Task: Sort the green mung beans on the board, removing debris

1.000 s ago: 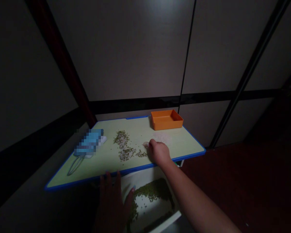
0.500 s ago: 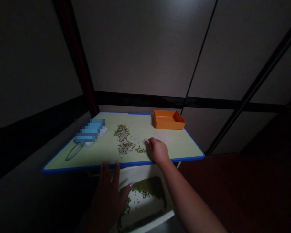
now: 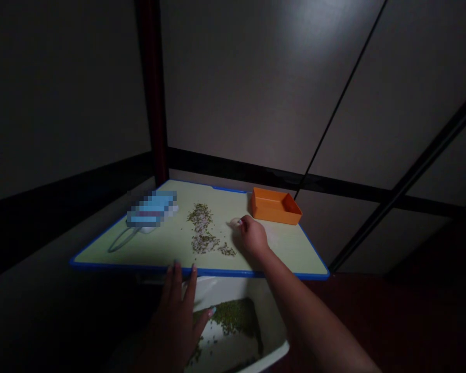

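Note:
A pale green board with a blue rim [image 3: 147, 248] lies in front of me. A scatter of small green beans mixed with pale grains [image 3: 204, 235] sits on its middle. My right hand [image 3: 251, 235] rests on the board just right of the scatter, fingers curled, with a small pale bit at the fingertips. My left hand [image 3: 176, 316] lies flat with fingers stretched out on the rim of a white tub [image 3: 274, 355] below the board's near edge. The tub holds green beans [image 3: 236, 316].
An orange tray [image 3: 275, 206] stands at the board's far right. A blurred blue object with a looped cord [image 3: 151, 213] lies at the far left. Dark wall panels and a red post [image 3: 153, 88] rise behind the board.
The view has swung to the left. My right hand has moved slightly away from me on the board, toward the orange tray. My left hand stays at the tub's rim.

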Demonstrator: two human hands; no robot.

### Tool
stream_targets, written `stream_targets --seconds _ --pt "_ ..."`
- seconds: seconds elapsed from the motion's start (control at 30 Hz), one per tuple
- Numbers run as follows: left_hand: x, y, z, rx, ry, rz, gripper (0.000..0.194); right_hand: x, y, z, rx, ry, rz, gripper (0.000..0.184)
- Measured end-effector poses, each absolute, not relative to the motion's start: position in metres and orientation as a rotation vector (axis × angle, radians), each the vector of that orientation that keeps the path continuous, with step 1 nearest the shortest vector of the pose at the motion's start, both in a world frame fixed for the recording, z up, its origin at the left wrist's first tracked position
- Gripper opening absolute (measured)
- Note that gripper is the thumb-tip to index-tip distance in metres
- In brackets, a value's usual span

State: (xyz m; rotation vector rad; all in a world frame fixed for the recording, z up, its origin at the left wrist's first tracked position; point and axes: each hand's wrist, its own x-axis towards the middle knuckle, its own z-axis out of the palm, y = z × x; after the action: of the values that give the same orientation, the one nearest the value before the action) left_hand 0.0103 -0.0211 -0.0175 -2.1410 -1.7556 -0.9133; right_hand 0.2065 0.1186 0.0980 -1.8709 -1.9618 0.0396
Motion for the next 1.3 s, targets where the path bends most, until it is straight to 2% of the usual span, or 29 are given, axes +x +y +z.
stream_targets --seconds 0.2,0.4,0.83,1.3 --pt "0.018 -0.023 -0.012 -2.068 -1.724 -0.952 0.076 0.2 0.166 0.096 -1.904 -1.941 -0.025 0.033" --pt "0.021 -0.024 -0.008 -2.044 -1.749 -0.909 0.075 0.182 0.186 0.091 -1.94 -1.967 -0.068 0.035" --pt "0.021 -0.021 0.002 -2.078 -1.909 -0.838 0.072 0.186 0.165 0.082 -1.464 -2.262 0.062 0.024" --pt "0.025 -0.025 0.027 -2.134 -2.082 -0.624 0.074 0.207 0.118 0.067 -1.292 -2.101 0.323 0.02"
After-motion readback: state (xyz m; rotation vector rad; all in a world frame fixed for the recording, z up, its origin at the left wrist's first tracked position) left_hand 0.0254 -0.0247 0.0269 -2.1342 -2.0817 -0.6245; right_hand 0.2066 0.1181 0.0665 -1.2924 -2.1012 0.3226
